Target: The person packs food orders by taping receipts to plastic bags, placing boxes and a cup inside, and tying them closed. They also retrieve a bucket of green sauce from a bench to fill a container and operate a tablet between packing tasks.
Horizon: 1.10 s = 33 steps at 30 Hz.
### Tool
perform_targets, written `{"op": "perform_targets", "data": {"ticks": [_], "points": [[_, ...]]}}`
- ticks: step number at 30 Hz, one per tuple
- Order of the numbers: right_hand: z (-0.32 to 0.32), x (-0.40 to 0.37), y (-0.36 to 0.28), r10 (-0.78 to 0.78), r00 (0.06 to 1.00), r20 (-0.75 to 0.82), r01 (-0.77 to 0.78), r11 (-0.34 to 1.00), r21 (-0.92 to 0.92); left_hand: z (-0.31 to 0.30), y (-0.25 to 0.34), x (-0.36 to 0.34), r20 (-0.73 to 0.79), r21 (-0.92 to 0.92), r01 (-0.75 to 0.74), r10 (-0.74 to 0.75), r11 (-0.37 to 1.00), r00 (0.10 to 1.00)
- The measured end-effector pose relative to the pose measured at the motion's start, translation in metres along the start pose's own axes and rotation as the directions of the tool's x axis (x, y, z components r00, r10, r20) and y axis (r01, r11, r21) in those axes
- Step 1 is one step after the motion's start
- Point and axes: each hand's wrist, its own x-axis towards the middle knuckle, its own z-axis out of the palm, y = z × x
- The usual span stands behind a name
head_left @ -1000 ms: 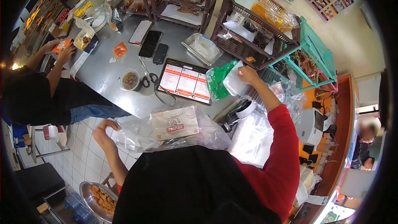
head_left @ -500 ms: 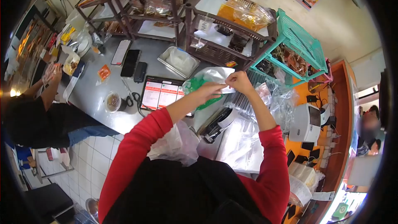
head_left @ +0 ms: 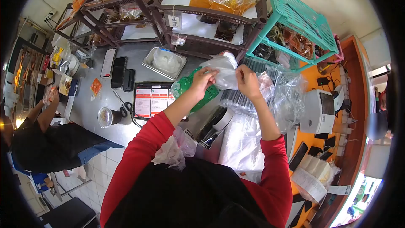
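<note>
A thin, clear plastic bag is stretched between my two hands. My left hand pinches its left side, fingers curled together. On the other side, my right hand grips the bag's right edge between thumb and fingers. Just below and to the left sits a green perforated basket, partly hidden by my left hand and the bag. A tablet with an order-like screen lies left of my left forearm. Under my right wrist is a stack of clear plastic sheets or bags.
A metal tray holds a clear bag. Scissors, a lidded cup and phones lie to the left. Brown racks and a teal rack stand behind. A white printer is at right. Another person works at far left.
My hands have moved apart and slightly toward me, and the bag is now spread between them. My head view has shifted, so the racks appear further left.
</note>
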Motion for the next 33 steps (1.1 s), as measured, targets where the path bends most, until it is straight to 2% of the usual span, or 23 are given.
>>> {"op": "perform_targets", "data": {"ticks": [1,2,3,5,6,7,9,10,11,12,14,15,16,19,20,23,24,27,28,29,31,32,33], "points": [[-0.003,0.0,-0.003,0.006,0.998,-0.064,-0.004,1.0,0.03,-0.006,-0.001,0.002,0.056,-0.05,0.01,-0.008,0.999,0.998],[-0.005,0.001,-0.006,0.012,0.992,-0.126,-0.005,0.998,0.059,-0.005,-0.003,-0.004,-0.03,-0.085,-0.082,0.08,0.993,0.996],[-0.008,0.002,-0.011,0.02,0.982,-0.186,-0.003,0.996,0.088,0.003,-0.003,-0.01,-0.204,-0.042,-0.186,0.174,0.982,0.963],[-0.007,0.002,-0.018,0.078,0.985,-0.156,-0.065,0.994,0.086,0.026,-0.005,-0.019,-0.51,0.093,-0.361,0.356,0.928,0.783],[-0.004,0.001,-0.018,0.093,0.987,-0.134,-0.083,0.993,0.078,0.03,-0.006,-0.024,-0.454,0.253,-0.199,0.297,0.947,0.84],[-0.002,0.001,-0.018,0.108,0.988,-0.112,-0.101,0.993,0.069,0.037,-0.009,-0.03,-0.417,0.394,-0.135,0.308,0.909,0.855],[-0.004,-0.001,-0.037,0.016,0.994,-0.107,-0.012,0.999,0.036,0.069,0.009,-0.051,-0.355,0.385,0.072,0.076,0.92,0.932],[-0.006,-0.002,-0.044,-0.032,0.994,-0.102,0.034,0.999,0.02,0.064,0.008,-0.044,-0.189,0.194,0.11,-0.073,0.975,0.979],[-0.005,-0.004,-0.044,-0.058,0.992,-0.116,0.06,0.998,0.013,0.057,0.014,-0.034,0.012,0.006,0.18,-0.18,0.984,0.984],[-0.004,-0.005,-0.042,-0.084,0.988,-0.13,0.085,0.996,0.005,0.052,0.016,-0.028,0.229,-0.162,0.279,-0.239,0.947,0.944],[-0.005,-0.007,-0.044,-0.088,0.982,-0.165,0.085,0.996,-0.024,0.06,0.016,-0.032,-0.075,-0.173,0.181,-0.196,0.968,0.978],[-0.006,-0.008,-0.047,-0.066,0.98,-0.186,0.059,0.997,-0.045,0.065,0.019,-0.035,-0.226,-0.167,0.131,-0.168,0.977,0.96],[-0.007,-0.009,-0.048,-0.044,0.977,-0.208,0.031,0.997,-0.065,0.061,0.017,-0.034,-0.311,-0.05,0.13,-0.139,0.99,0.94],[0.001,-0.012,-0.043,-0.042,0.963,-0.266,0.028,0.998,-0.057,0.045,0.015,-0.027,-0.23,0.002,0.07,-0.067,0.998,0.971],[0.001,-0.013,-0.042,-0.003,0.962,-0.272,-0.008,0.999,-0.039,0.039,0.013,-0.024,-0.176,0.112,-0.038,0.058,0.993,0.983],[-0.003,-0.013,-0.031,0.119,0.944,-0.308,-0.111,0.993,0.046,0.02,0.008,-0.019,-0.193,0.101,-0.359,0.372,0.928,0.908],[-0.005,-0.013,-0.025,0.167,0.928,-0.333,-0.142,0.985,0.098,0.011,0.01,-0.018,-0.229,0.151,-0.343,0.371,0.927,0.9],[-0.014,-0.014,-0.012,0.226,0.885,-0.407,-0.163,0.97,0.182,-0.007,0.003,-0.01,-0.256,0.523,-0.191,0.366,0.831,0.894],[-0.018,-0.015,-0.009,0.254,0.878,-0.405,-0.191,0.963,0.191,0.0,-0.009,-0.005,-0.384,0.717,-0.082,0.49,0.693,0.783],[-0.022,-0.016,-0.01,0.283,0.87,-0.403,-0.219,0.955,0.199,0.013,-0.007,-0.012,-0.286,0.811,-0.174,0.637,0.559,0.716],[-0.022,-0.017,-0.031,0.203,0.888,-0.412,-0.144,0.975,0.17,0.052,0.014,-0.046,-0.042,0.925,-0.299,0.847,0.233,0.529],[-0.02,-0.017,-0.039,0.153,0.905,-0.396,-0.097,0.983,0.157,0.076,0.021,-0.056,-0.236,0.675,-0.273,0.551,0.686,0.8],[-0.017,-0.019,-0.046,0.103,0.92,-0.378,-0.051,0.988,0.146,0.09,0.025,-0.062,-0.236,0.284,-0.066,0.136,0.956,0.962]]}}
